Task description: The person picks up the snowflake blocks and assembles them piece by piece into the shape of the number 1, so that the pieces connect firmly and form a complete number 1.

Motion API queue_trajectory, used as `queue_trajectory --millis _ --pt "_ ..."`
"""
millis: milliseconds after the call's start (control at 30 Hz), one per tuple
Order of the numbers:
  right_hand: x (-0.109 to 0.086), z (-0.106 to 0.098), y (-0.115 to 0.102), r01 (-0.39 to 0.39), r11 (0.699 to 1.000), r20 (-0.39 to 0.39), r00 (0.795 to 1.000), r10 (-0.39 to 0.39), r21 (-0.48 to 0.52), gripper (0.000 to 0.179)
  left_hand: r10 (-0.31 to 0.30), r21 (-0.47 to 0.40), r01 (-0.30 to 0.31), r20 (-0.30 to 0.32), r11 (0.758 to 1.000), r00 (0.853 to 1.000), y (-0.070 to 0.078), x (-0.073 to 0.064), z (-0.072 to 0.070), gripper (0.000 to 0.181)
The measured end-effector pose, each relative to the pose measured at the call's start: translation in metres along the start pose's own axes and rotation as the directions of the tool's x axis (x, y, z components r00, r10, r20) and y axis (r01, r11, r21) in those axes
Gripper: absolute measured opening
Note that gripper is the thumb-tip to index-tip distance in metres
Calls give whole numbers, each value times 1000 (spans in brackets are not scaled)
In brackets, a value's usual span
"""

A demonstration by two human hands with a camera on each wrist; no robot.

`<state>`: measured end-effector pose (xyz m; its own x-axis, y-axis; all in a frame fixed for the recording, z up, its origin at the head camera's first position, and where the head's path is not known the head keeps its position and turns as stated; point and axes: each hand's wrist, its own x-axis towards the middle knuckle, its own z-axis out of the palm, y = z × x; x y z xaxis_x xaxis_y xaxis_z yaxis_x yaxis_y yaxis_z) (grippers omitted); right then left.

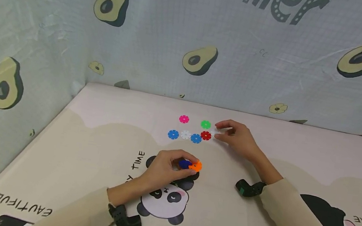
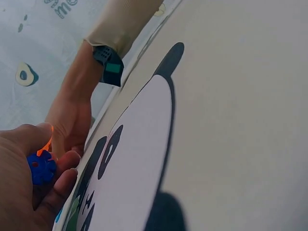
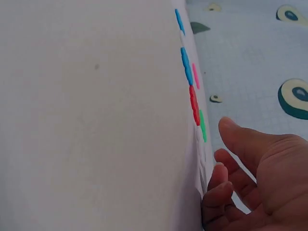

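Note:
My left hand (image 1: 171, 165) pinches a dark blue notched disc (image 2: 42, 167) between thumb and fingers. An orange notched disc (image 1: 196, 166) is joined to it, or lies against it; the exact contact is partly hidden. Farther back, my right hand (image 1: 238, 138) hovers near a white notched disc (image 1: 213, 132), thumb and fingertips apart. In the right wrist view the white disc lies on the table beside those fingers. Just left of it are a red disc (image 1: 205, 135) and a green disc (image 1: 205, 124).
Two light blue discs, one on the left (image 1: 173, 134) and one on the right (image 1: 196, 138), flank another white disc (image 1: 185, 134). Behind them lies a pink disc (image 1: 184, 119). A panda-print cloth (image 1: 88, 177) covers the table; an avocado-print curtain (image 1: 156, 40) hangs behind.

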<state>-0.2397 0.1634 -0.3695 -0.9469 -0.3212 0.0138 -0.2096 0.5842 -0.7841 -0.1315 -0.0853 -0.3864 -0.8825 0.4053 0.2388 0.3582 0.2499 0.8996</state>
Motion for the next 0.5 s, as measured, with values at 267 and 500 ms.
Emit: queue_trajectory --millis 267,500 --pt "4 4 3 -8 997 -8 1000 8 -73 34 -13 1 13 3 1000 1000 0 -1 1 24" --pt "6 3 9 -1 998 1 1000 1 -63 35 7 -8 -7 8 1000 1000 -1 -1 1 24"
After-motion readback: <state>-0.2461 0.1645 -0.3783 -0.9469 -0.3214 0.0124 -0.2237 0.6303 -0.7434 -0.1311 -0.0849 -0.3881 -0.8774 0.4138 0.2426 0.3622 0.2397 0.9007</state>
